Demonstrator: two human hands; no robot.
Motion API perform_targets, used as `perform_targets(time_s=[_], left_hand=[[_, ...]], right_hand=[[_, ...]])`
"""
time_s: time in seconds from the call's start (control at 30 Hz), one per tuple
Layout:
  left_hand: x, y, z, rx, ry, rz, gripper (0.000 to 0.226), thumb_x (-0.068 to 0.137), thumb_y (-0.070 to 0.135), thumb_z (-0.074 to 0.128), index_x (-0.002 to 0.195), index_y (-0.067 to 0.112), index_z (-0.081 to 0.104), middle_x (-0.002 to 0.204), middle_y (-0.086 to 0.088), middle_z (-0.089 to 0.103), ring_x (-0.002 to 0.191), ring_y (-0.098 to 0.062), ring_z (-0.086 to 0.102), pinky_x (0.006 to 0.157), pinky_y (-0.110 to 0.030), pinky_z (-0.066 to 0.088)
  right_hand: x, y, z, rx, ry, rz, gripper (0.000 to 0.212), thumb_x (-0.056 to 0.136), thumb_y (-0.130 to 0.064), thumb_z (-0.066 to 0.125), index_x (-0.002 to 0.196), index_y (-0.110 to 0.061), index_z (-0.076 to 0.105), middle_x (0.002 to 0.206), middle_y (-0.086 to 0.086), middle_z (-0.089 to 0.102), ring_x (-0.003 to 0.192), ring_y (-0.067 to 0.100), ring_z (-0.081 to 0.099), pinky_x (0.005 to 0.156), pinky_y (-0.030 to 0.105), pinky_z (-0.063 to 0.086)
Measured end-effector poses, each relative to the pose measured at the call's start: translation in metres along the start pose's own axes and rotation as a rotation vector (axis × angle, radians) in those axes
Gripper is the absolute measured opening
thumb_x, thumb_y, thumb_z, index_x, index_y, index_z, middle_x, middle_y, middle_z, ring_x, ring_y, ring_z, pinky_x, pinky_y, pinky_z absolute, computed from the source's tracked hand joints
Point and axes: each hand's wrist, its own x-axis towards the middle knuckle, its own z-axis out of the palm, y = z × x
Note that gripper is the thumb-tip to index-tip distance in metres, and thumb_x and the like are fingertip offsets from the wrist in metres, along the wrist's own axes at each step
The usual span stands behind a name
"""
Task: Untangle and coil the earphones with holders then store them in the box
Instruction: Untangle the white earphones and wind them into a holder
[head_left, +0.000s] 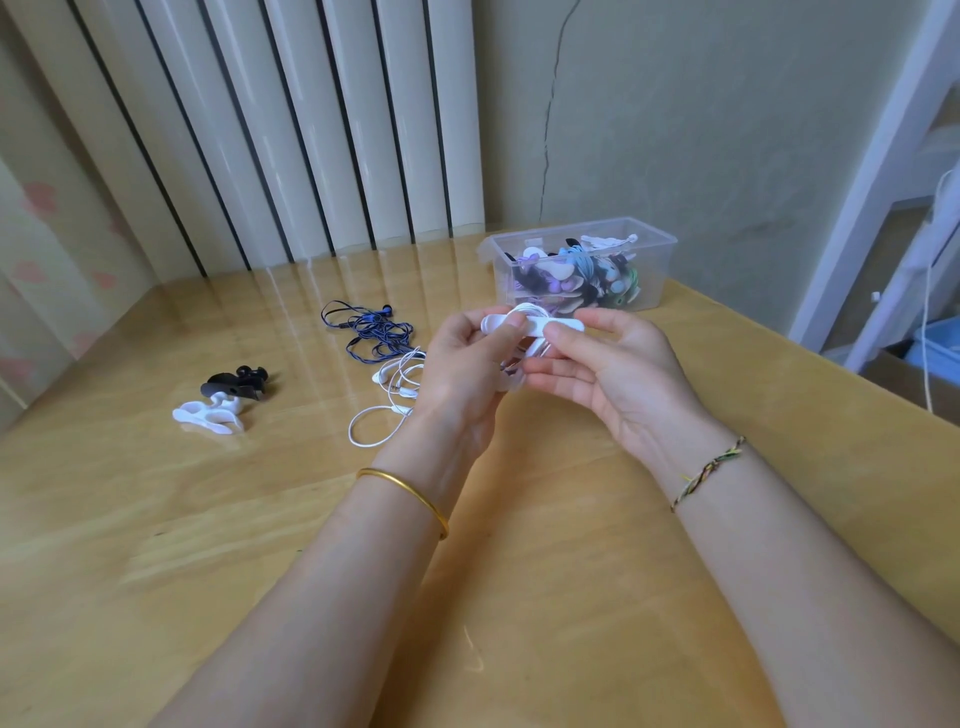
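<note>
The left hand (462, 364) and right hand (623, 374) are pinching the ends of a cord-wound white holder (545, 326) above the table (156, 519), just before the clear box (660, 241); white earphones (387, 410), blue earphones (371, 335) and two spare holders (208, 415) are lying to their left.

Both forearms reach up from the bottom edge and converge at the frame's centre. The left hand (460, 364), thumb side toward the camera, pinches the white holder (530, 325) under its thumb. The right hand (623, 379), palm turned leftward, pinches the holder's other end between thumb and forefinger.
</note>
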Motion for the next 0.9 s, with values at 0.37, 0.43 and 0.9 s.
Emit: perform_targets(time_s=[0.37,0.43,0.9], left_hand=[[0.000,0.000,0.002,0.132,-0.076,-0.102,0.012,0.098,0.023,0.051,0.102,0.023,0.062,0.082,0.001,0.062,0.067,-0.018,0.056,0.085,-0.041,0.053],[0.004,0.002,0.004,0.152,-0.069,-0.081,0.014,0.098,0.019,0.050,0.105,0.018,0.062,0.073,0.000,0.060,0.064,-0.019,0.054,0.073,-0.037,0.054],[0.098,0.052,0.036,0.391,0.083,0.034,0.019,0.095,0.009,0.052,0.112,0.012,0.059,0.094,-0.004,0.060,0.078,-0.011,0.056,0.073,-0.026,0.051]], right_hand=[[0.008,-0.004,-0.012,-0.054,0.010,0.001,0.022,0.087,0.003,0.061,0.106,0.009,0.054,0.088,0.024,0.062,0.060,0.022,0.070,0.060,0.031,0.060],[0.012,-0.010,-0.016,-0.106,-0.012,0.024,0.013,0.086,0.004,0.061,0.097,0.007,0.055,0.084,0.022,0.063,0.060,0.022,0.070,0.061,0.031,0.060],[0.114,-0.083,-0.008,-0.204,0.044,-0.035,0.016,0.083,0.011,0.060,0.083,-0.002,0.050,0.073,0.017,0.059,0.062,0.028,0.068,0.061,0.036,0.060]])
